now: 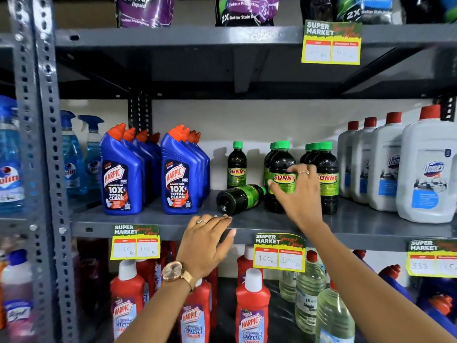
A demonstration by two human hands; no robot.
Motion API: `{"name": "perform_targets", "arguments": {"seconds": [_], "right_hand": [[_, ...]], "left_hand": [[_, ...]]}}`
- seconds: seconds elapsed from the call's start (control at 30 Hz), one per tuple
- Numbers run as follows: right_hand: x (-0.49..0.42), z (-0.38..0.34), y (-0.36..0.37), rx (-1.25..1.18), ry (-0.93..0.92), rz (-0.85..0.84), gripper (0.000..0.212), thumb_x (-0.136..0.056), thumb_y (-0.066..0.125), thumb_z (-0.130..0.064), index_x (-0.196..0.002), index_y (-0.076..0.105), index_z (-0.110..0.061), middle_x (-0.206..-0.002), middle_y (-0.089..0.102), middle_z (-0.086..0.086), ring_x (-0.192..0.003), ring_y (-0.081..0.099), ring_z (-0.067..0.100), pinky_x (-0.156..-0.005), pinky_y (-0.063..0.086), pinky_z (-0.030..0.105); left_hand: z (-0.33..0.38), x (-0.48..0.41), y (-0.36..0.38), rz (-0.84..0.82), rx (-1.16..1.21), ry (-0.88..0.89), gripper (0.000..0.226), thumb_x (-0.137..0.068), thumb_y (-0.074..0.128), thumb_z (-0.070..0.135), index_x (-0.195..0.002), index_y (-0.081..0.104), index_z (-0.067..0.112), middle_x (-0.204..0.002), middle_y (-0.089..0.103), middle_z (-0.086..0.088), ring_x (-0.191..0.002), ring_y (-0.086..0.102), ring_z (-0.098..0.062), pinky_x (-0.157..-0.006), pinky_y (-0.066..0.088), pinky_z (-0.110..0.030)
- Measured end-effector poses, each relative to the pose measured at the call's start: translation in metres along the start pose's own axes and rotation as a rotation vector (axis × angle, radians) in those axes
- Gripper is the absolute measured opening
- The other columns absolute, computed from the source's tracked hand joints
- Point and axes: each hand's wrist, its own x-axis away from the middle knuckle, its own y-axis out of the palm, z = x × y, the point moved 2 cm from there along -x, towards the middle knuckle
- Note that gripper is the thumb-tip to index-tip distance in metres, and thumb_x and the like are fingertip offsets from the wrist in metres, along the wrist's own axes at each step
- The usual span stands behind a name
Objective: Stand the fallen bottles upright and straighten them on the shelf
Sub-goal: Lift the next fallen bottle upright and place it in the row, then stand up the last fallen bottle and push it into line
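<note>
On the middle shelf [153,225], one Sunny bottle [241,198] lies fallen on its side, base toward the near edge, cap touching an upright bottle [282,178] to its right. Right hand [298,191] wraps that upright bottle, fingers pressed around its label. Left hand [207,243] rests at the shelf's near edge, fingers loosely spread, holding nothing. Another bottle [237,167] stands far behind the fallen one; blue Harpic bottles [179,174] stand left.

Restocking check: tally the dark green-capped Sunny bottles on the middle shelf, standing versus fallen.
Standing Sunny bottles: 6, namely one alone, two in the row the right hand touches, three in the next row.
Fallen Sunny bottles: 1.
Total: 7, counting by visible caps.
</note>
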Motion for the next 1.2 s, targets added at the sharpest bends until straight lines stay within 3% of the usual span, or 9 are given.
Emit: {"name": "perform_targets", "arguments": {"seconds": [0.07,0.13,0.3,0.4,0.57,0.7,0.83,0.93,1.2], "right_hand": [[0.002,-0.022,0.005,-0.033,-0.075,-0.132,0.040,-0.083,0.059,-0.056,-0.085,0.062,-0.015,-0.086,0.063,0.000,-0.079,0.060,0.015,-0.071,0.044,0.027],[0.001,-0.040,0.022,-0.070,0.037,-0.391,0.063,-0.082,0.047,-0.070,-0.071,0.061,-0.010,-0.063,0.066,0.004,-0.054,0.063,0.016,-0.058,0.051,0.030],[-0.007,-0.048,0.069,-0.309,0.822,-0.875,0.103,-0.074,0.036,-0.086,-0.130,0.048,-0.001,-0.101,0.067,0.022,-0.042,0.070,0.021,-0.039,0.052,0.022],[-0.014,-0.044,0.089,-0.268,0.870,-0.809,0.102,-0.077,0.041,-0.082,-0.149,0.034,-0.011,-0.139,0.052,0.018,-0.069,0.070,0.026,-0.043,0.048,0.014],[-0.013,-0.041,0.104,-0.306,0.932,-0.734,0.075,-0.060,0.066,-0.064,-0.112,0.063,-0.009,-0.107,0.071,0.011,-0.074,0.075,0.027,-0.070,0.063,0.031],[0.002,-0.036,0.096,-0.278,0.776,-0.547,0.071,-0.063,0.059,-0.070,-0.099,0.064,-0.009,-0.073,0.066,0.001,-0.045,0.071,0.020,-0.052,0.060,0.027],[0.010,-0.037,0.087,-0.271,0.629,-0.339,0.075,-0.063,0.063,-0.074,-0.089,0.066,-0.004,-0.086,0.069,0.009,-0.068,0.073,0.028,-0.066,0.062,0.040],[0.010,-0.046,0.083,-0.248,0.489,-0.279,0.056,-0.068,0.067,-0.068,-0.072,0.059,-0.013,-0.077,0.067,0.008,-0.061,0.069,0.025,-0.053,0.062,0.041],[0.009,-0.051,0.093,-0.014,0.234,-0.350,0.071,-0.076,0.066,-0.064,-0.107,0.049,-0.003,-0.091,0.060,0.012,-0.096,0.063,0.040,-0.073,0.044,0.039]], "left_hand": [[-0.011,-0.005,-0.007,-0.003,0.016,0.039,0.044,-0.093,0.039,0.043,-0.102,0.073,0.017,-0.096,0.075,0.005,-0.087,0.066,-0.017,-0.080,0.047,-0.031],[-0.020,-0.007,-0.009,0.028,0.018,0.033,0.042,-0.093,0.041,0.040,-0.094,0.073,0.014,-0.088,0.074,0.002,-0.081,0.067,-0.019,-0.074,0.052,-0.031],[-0.023,0.000,0.001,0.132,-0.003,-0.013,0.037,-0.092,0.045,0.036,-0.094,0.074,0.013,-0.090,0.076,-0.001,-0.081,0.070,-0.019,-0.072,0.054,-0.030],[-0.021,0.000,0.002,0.158,-0.012,-0.027,0.037,-0.093,0.046,0.037,-0.091,0.074,0.013,-0.086,0.076,0.000,-0.077,0.071,-0.017,-0.070,0.055,-0.029],[-0.020,0.002,0.001,0.136,-0.025,-0.036,0.039,-0.093,0.044,0.038,-0.091,0.074,0.014,-0.085,0.076,0.001,-0.074,0.070,-0.016,-0.069,0.053,-0.028],[-0.020,0.002,-0.002,0.107,-0.032,-0.023,0.043,-0.093,0.040,0.040,-0.091,0.075,0.014,-0.089,0.077,0.000,-0.081,0.072,-0.015,-0.075,0.054,-0.029],[-0.020,0.003,-0.006,0.054,-0.002,-0.016,0.049,-0.093,0.036,0.041,-0.101,0.074,0.012,-0.102,0.076,-0.003,-0.096,0.071,-0.018,-0.086,0.053,-0.032],[-0.023,0.003,-0.010,0.033,-0.019,0.021,0.047,-0.093,0.038,0.041,-0.104,0.073,0.012,-0.104,0.075,-0.004,-0.098,0.070,-0.018,-0.086,0.052,-0.031],[-0.024,0.004,-0.010,0.046,-0.020,0.026,0.048,-0.091,0.038,0.041,-0.100,0.074,0.011,-0.099,0.076,-0.004,-0.093,0.071,-0.019,-0.080,0.055,-0.030]]}}
